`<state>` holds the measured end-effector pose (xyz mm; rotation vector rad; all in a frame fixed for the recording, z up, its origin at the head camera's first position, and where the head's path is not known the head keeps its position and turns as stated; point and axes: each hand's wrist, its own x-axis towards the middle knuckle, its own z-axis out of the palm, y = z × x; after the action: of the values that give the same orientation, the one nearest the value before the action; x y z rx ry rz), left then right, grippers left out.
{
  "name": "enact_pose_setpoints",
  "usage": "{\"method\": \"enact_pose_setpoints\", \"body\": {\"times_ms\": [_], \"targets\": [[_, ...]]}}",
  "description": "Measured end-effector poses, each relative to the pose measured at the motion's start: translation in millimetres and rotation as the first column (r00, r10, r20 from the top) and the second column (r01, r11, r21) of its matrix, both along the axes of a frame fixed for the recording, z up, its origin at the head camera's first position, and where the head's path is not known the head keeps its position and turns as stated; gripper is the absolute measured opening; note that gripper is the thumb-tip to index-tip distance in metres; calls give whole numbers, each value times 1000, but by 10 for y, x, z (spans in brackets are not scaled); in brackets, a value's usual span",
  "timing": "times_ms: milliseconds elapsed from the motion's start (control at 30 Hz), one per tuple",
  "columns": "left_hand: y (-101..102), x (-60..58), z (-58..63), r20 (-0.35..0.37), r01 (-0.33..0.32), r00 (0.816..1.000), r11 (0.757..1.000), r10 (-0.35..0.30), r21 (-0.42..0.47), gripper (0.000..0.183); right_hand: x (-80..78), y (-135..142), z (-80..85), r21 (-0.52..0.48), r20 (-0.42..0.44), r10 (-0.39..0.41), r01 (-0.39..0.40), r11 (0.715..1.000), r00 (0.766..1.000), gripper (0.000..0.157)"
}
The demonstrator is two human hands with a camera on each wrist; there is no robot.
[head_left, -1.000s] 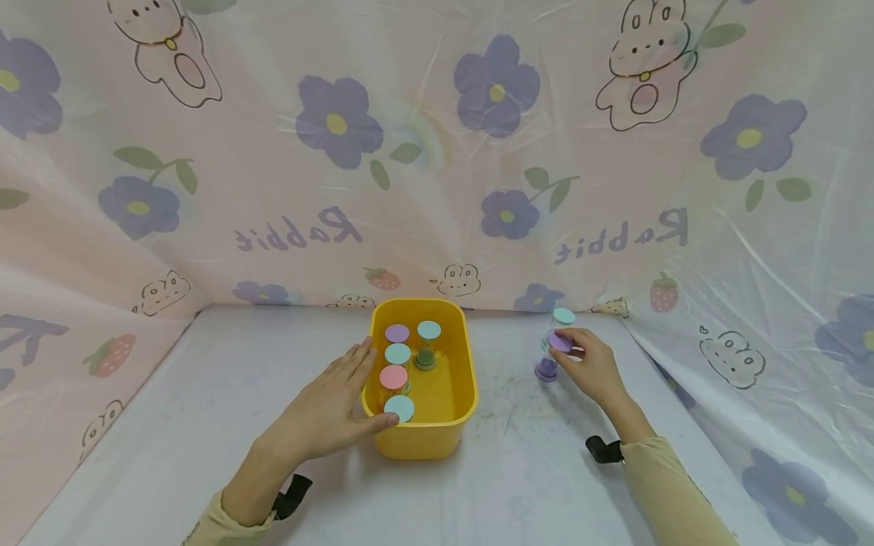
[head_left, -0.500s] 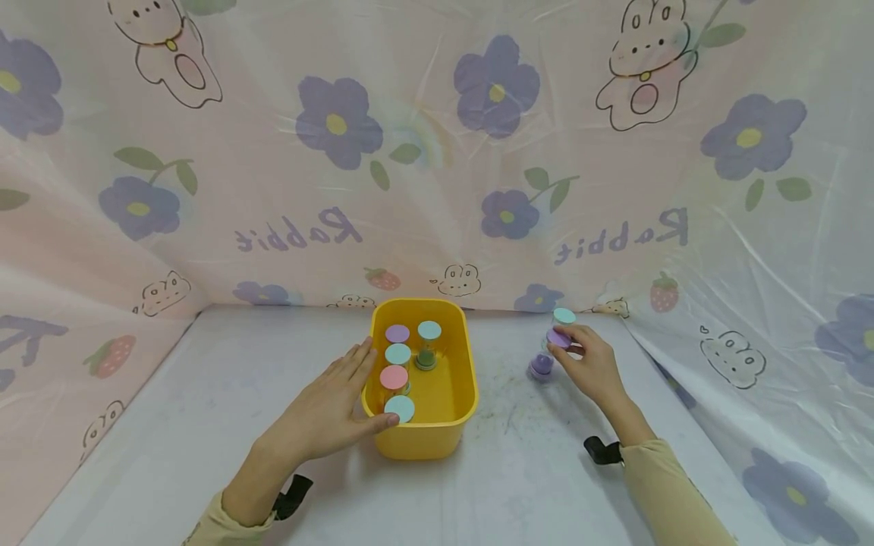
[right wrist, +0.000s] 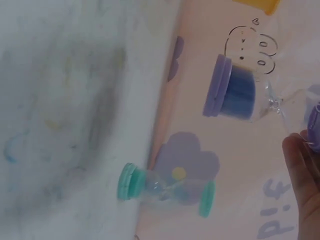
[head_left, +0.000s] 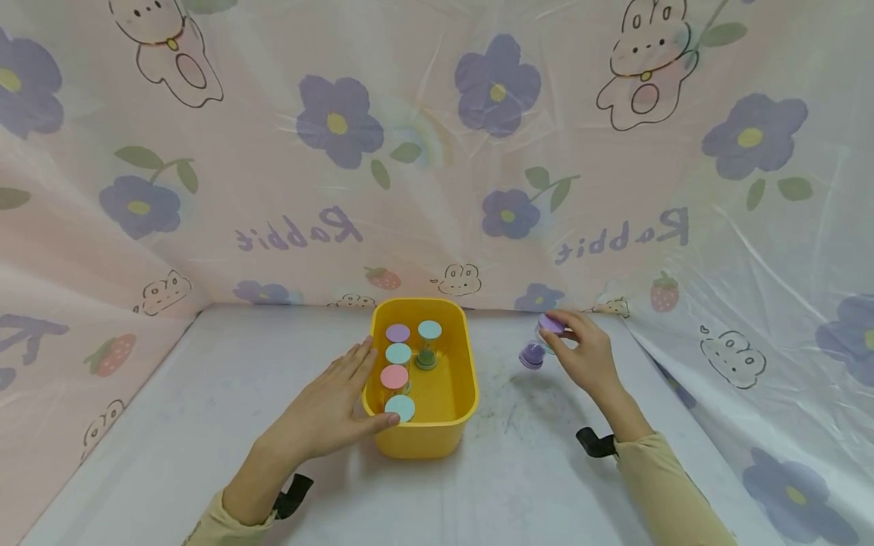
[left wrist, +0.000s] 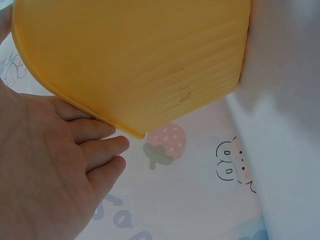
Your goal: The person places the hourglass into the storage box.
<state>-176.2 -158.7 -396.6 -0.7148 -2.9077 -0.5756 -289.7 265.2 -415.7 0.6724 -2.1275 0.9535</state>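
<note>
My right hand [head_left: 586, 355] pinches a purple hourglass [head_left: 532, 356] by its upper cap and holds it tilted above the table. In the right wrist view, blue-violet sand fills the lower bulb of this purple hourglass [right wrist: 239, 92]. A teal-capped hourglass [right wrist: 132, 184] stands upright on the table beyond it, mostly hidden behind the right hand in the head view. My left hand [head_left: 324, 409], fingers straight, rests against the left side of a yellow bin [head_left: 418, 442]. Its fingertips touch the rim in the left wrist view.
Several hourglasses stand inside the bin, with a purple cap [head_left: 397, 334], a pink cap [head_left: 394, 377] and a light blue cap [head_left: 429, 329] among them. A printed curtain [head_left: 437, 189] borders the white table [head_left: 505, 470] at the back and sides.
The purple hourglass has been raised off the table and moved left and away, tilting as it goes. My right hand now covers the teal-capped hourglass. The left hand and bin stay put.
</note>
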Motion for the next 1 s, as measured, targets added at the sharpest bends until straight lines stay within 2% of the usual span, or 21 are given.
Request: {"method": "enact_pose_setpoints", "body": {"times_ms": [100, 200, 333, 467, 700, 1000], "targets": [[-4, -5, -13, -3, 1, 1000, 1000, -1, 1, 112, 26, -71, 81, -12, -33, 27, -28, 1000, 999, 38], [-6, -7, -17, -1, -4, 1000, 1000, 4, -5, 113, 146, -223, 262, -22, -88, 56, -58, 998, 995, 37], [-4, -7, -16, -5, -4, 1000, 1000, 4, -6, 113, 192, -347, 379, -26, -136, 84, -88, 996, 987, 39], [-2, -7, -14, -9, -2, 1000, 1000, 2, -6, 112, 113, -354, 353, -22, -141, 116, -121, 992, 983, 42], [1, -2, -10, -8, -2, 1000, 1000, 2, -2, 112, 148, -495, 472, -17, -145, 176, -180, 984, 974, 42], [2, -4, -6, -14, -1, 1000, 1000, 1, 0, 111, 159, -687, 594, 2, -177, 212, -215, 977, 961, 43]]}}
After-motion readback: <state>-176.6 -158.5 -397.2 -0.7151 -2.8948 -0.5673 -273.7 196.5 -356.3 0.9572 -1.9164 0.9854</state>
